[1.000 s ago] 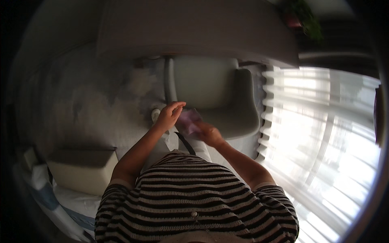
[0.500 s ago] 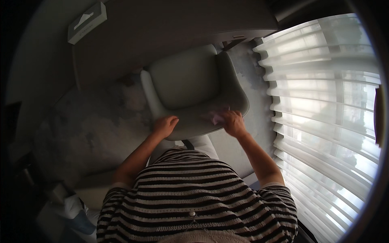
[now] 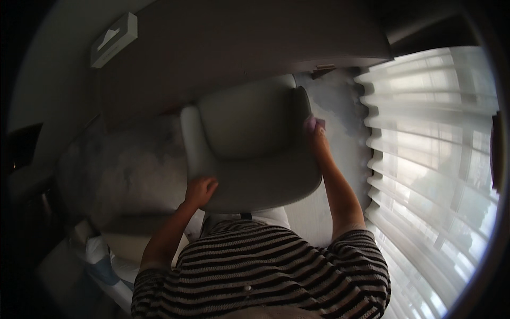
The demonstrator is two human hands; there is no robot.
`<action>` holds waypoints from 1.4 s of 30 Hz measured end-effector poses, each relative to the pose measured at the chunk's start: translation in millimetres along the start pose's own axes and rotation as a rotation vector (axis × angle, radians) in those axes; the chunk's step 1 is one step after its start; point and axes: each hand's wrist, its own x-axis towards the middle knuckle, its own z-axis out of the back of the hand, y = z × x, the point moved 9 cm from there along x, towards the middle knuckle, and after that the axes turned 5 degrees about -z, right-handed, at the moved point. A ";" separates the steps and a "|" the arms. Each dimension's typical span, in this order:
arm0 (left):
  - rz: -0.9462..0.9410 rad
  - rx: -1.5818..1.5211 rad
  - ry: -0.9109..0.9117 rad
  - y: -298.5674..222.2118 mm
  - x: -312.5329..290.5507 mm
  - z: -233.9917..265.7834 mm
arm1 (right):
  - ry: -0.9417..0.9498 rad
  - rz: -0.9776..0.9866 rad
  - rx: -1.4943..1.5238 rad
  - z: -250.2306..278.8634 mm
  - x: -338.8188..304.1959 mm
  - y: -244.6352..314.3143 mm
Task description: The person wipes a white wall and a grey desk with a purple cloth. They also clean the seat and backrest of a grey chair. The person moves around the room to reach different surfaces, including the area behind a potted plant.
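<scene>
A tissue box [image 3: 114, 41] (print unreadable) sits on the desk [image 3: 239, 42]; right fingers [image 3: 320, 131] pinch purple cloth [image 3: 312, 123] against the chair [image 3: 247, 125]; left fingers [image 3: 211, 185] curl, grip unclear.

chair [image 3: 247, 127] — smooth, matt, curtain [image 3: 425, 143] — sheer fabric

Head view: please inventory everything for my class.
chair: one, grey, centre
cloth: one, purple, in right hand
desk: one, dark brown, top
tissue box: one, white, desk's left end
curtain: one, sheer white, right
floor: one, mottled grey, around chair
boxy furniture: one, pale, lower left
fabric: count unclear, white and blue, lower left
striped top: one, dark and pale, bottom
left hand: one, bare, chair's left edge
right hand: one, bare, chair's right side
</scene>
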 end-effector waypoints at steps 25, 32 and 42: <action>-0.174 -0.147 -0.254 -14.4 -13.3 15.5 | 0.140 -0.314 -0.208 7.4 -7.1 -15.1; -0.490 -0.089 -0.050 -6.2 -36.2 3.7 | 0.210 -0.391 -0.547 53.3 -87.4 20.8; -0.053 -0.102 0.095 216.4 -114.6 78.5 | -0.084 -0.321 -0.291 61.4 -145.6 204.9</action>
